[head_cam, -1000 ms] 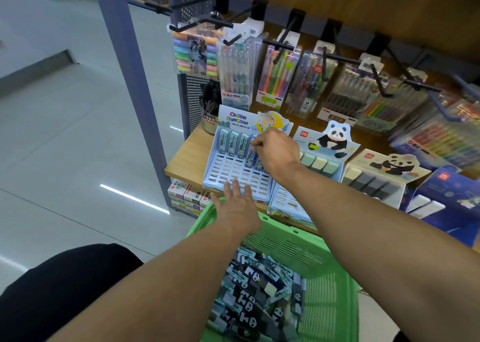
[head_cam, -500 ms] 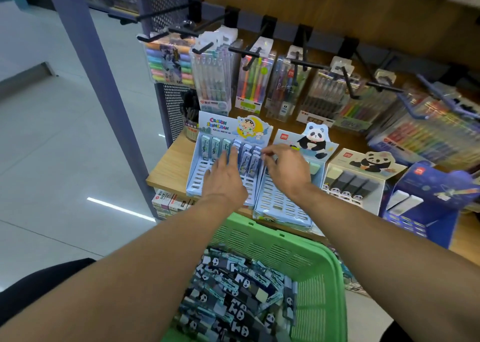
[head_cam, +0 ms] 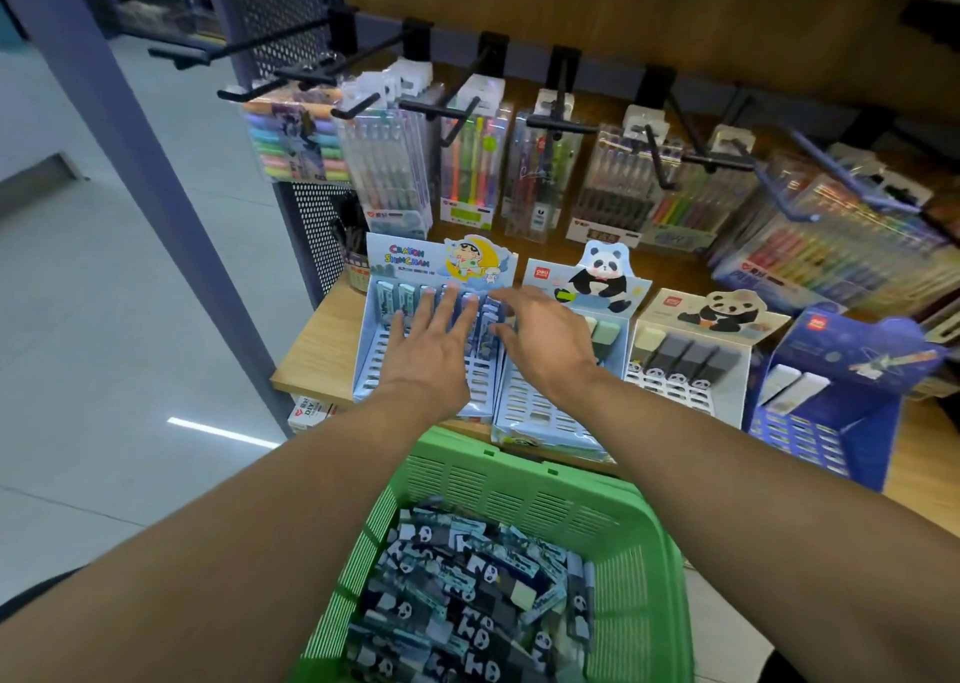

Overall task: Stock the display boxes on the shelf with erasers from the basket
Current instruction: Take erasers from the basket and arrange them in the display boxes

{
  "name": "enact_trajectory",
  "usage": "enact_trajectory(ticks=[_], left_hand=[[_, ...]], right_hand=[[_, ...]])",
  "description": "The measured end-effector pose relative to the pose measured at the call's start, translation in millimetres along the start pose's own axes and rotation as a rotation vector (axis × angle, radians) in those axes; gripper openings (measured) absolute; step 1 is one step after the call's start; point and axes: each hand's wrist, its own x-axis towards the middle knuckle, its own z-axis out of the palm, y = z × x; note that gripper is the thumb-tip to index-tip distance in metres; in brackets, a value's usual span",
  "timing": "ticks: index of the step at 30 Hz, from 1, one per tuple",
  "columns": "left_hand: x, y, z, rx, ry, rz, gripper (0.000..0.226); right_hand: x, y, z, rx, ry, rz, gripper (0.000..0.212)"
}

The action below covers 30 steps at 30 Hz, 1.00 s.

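- Left hand (head_cam: 426,350) flat, fingers (head_cam: 451,302) spread apart on erasers (head_cam: 400,298) standing along the back row of blue display box (head_cam: 415,339), near the shelf (head_cam: 306,355) left front corner; holds nothing.
- Right hand (head_cam: 545,342) beside it, fingers loose, apart, empty.
- Could topple that row with a hard press.
- More erasers heaped in green basket (head_cam: 524,490) below the shelf front edge.
- Header readable: "CRAYON SHINCHAN".

Even indoor light (edges warped, blurred)
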Motion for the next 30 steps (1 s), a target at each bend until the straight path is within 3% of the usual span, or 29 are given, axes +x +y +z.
enact_trajectory(ticks=[5, 15, 25, 30], left_hand=[[6, 3, -9, 0.044, -0.043, 0.019, 0.102], [7, 8, -9, -0.042, -0.017, 0.004, 0.097], [2, 3, -6, 0.104, -0.026, 0.045, 0.093], [0, 4, -8, 0.214, -0.032, 0.076, 0.078]], right_hand=[[1, 0, 2, -0.155, -0.076, -0.035, 0.039], [-2, -1, 2, -0.369, -0.068, -0.076, 0.044], [-12, -6, -2, -0.365, -0.091, -0.079, 0.056], [-28, 0, -11, -0.331, -0.069, -0.077, 0.053]])
